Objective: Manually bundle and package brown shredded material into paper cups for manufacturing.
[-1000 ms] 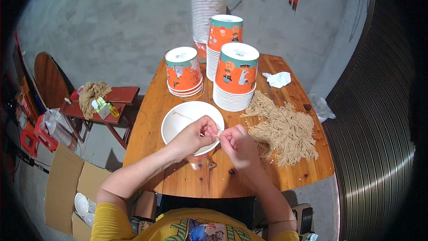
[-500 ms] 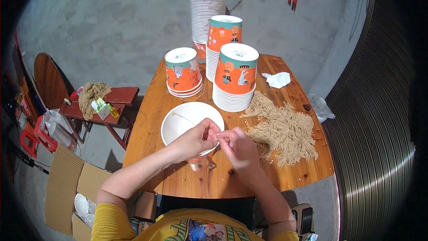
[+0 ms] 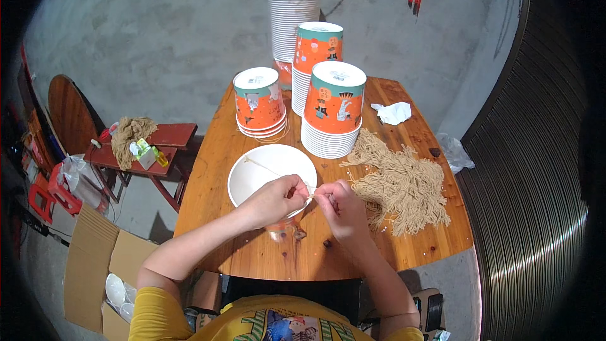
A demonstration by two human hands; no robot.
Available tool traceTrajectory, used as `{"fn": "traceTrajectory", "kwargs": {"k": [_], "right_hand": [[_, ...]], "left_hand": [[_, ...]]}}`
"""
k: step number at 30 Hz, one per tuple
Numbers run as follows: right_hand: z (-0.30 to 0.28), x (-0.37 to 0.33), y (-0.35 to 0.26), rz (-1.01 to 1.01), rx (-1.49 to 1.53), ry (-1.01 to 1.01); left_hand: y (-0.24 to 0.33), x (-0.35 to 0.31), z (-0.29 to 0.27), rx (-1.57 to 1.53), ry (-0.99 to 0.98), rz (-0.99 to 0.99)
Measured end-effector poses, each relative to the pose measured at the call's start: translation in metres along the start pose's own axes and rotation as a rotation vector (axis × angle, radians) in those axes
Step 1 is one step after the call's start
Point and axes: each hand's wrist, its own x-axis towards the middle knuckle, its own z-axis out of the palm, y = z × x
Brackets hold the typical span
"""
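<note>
Over the near right rim of an open white-lined paper bucket [image 3: 251, 182], my left hand [image 3: 278, 199] and my right hand [image 3: 343, 212] meet, fingertips pinched. A thin tan string [image 3: 264, 168] crosses the bucket's mouth from a small knot at its far left side toward my left hand. Between the two sets of fingertips a short stretch of the string shows, held at both ends. Right of my right hand lies a loose heap of cut tan strings [image 3: 404, 189].
Stacks of upturned orange-and-green paper buckets [image 3: 333, 104], [image 3: 259, 101] stand beyond on the wooden table [image 3: 214, 240]. A taller white-rimmed stack [image 3: 293, 19] rises behind. Crumpled tissue [image 3: 392, 113] lies at the far right. A red bench [image 3: 170, 134] and an open cardboard box [image 3: 88, 265] are at left.
My right hand has shifted slightly right and the fingertips have drawn apart, showing the string between them. The string across the bucket's mouth has moved a little.
</note>
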Motion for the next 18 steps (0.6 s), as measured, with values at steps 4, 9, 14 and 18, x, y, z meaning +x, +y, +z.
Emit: {"fn": "traceTrajectory", "kwargs": {"k": [4,9,14,18], "right_hand": [[-0.002,-0.003,0.004,-0.007,0.031,0.005],[-0.005,0.000,-0.006,0.049,-0.002,-0.083],[-0.003,0.003,0.000,-0.159,-0.261,-0.044],[-0.003,0.008,-0.006,-0.280,-0.343,-0.024]], "left_hand": [[0.000,0.001,-0.003,-0.032,0.041,-0.043],[-0.006,0.001,-0.001,-0.086,0.011,-0.036],[-0.006,-0.001,-0.001,-0.062,0.026,-0.011],[0.001,-0.006,-0.002,-0.020,0.037,0.009]]}}
